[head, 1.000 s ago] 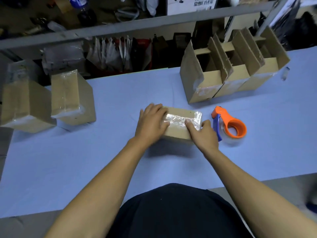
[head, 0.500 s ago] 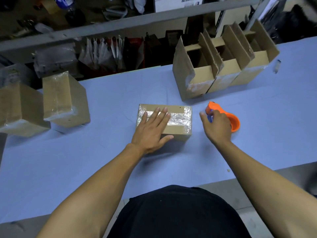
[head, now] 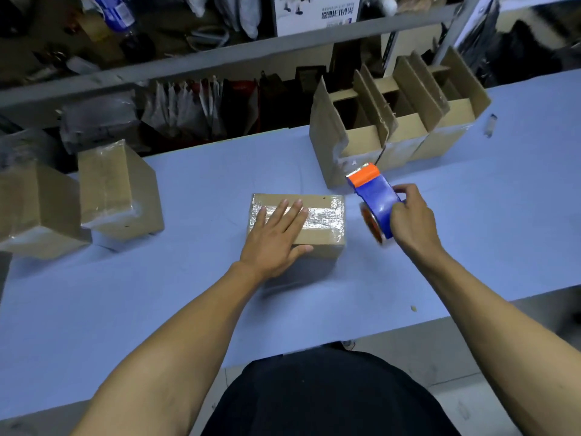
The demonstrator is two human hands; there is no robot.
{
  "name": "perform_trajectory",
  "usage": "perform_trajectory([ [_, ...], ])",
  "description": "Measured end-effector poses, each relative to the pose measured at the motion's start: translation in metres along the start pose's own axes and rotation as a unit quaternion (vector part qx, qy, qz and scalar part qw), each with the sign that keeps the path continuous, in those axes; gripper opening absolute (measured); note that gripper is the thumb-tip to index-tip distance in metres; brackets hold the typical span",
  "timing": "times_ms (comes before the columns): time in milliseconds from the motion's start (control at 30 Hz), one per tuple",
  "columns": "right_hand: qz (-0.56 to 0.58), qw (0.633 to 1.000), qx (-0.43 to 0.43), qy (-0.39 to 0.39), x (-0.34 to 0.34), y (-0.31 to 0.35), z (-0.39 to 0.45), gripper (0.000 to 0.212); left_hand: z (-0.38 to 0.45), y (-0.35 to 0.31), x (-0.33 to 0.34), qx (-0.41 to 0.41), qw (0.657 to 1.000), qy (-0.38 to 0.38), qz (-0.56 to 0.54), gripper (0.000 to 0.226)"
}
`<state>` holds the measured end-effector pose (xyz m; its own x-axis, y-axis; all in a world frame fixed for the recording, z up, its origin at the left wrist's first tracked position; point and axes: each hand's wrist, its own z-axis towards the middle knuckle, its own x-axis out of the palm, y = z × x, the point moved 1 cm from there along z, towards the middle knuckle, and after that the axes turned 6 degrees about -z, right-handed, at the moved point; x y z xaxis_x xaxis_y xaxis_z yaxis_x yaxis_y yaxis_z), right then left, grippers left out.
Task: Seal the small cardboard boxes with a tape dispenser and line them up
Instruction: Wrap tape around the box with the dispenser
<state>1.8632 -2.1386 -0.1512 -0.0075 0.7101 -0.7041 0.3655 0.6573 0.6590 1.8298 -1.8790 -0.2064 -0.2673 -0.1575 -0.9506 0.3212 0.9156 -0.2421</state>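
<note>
Orange-and-blue tape dispenser (head: 375, 204) clenched in right hand (head: 412, 221), just right of taped brown cardboard box (head: 317, 221); box's long axis left-right; left hand (head: 276, 237) flat on top, fingers released.

a pale blue table (head: 188, 309) filled the near part of the view, with a small tan crumb (head: 413, 308) lying near its front edge and a small clear scrap (head: 490, 125) resting toward its far right. behind it ran a grey metal shelf rail (head: 220, 58), and under the rail stood a row of upright packets (head: 188, 111) in white and dark red beside a plastic-wrapped grey bundle (head: 97, 121). on the shelf above lay a blue-labelled bottle (head: 114, 11) and a white printed carton (head: 314, 11).
</note>
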Motion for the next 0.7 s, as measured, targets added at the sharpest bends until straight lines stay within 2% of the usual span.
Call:
perform_trajectory([
  [100,0.065,0.996,-0.045,0.028,-0.014,0.028,-0.01,0.035,0.0,-0.001,-0.004,-0.001,1.0,0.015,0.004,0.076],
  [133,0.063,0.995,-0.07,0.044,-0.015,0.038,-0.014,0.04,0.001,-0.002,-0.006,-0.003,1.0,0.017,0.005,0.076],
  [233,0.033,0.984,-0.154,0.086,-0.004,0.066,-0.029,0.063,0.002,-0.003,-0.005,-0.006,1.0,0.015,-0.014,0.075],
  [367,-0.036,0.961,-0.246,0.124,0.03,0.085,-0.037,0.063,0.003,0.003,-0.006,0.038,0.997,-0.011,-0.059,0.079],
  [467,-0.06,0.957,-0.249,0.139,0.028,0.082,-0.03,0.067,-0.006,0.021,-0.018,0.071,0.983,-0.049,-0.16,0.084],
  [533,-0.072,0.95,-0.257,0.161,0.022,0.077,-0.023,0.063,-0.02,0.036,-0.022,0.027,0.962,-0.094,-0.255,0.078],
  [600,-0.093,0.936,-0.285,0.184,0.02,0.079,-0.018,0.06,-0.035,0.044,-0.023,-0.059,0.929,-0.127,-0.342,0.067],
  [633,-0.105,0.926,-0.305,0.196,0.02,0.082,-0.017,0.06,-0.039,0.045,-0.025,-0.112,0.901,-0.162,-0.388,0.053],
  [667,-0.115,0.916,-0.324,0.208,0.022,0.086,-0.017,0.059,-0.039,0.046,-0.028,-0.176,0.857,-0.213,-0.435,0.035],
  [700,-0.123,0.907,-0.338,0.218,0.023,0.09,-0.016,0.058,-0.038,0.045,-0.035,-0.244,0.795,-0.257,-0.493,0.019],
])
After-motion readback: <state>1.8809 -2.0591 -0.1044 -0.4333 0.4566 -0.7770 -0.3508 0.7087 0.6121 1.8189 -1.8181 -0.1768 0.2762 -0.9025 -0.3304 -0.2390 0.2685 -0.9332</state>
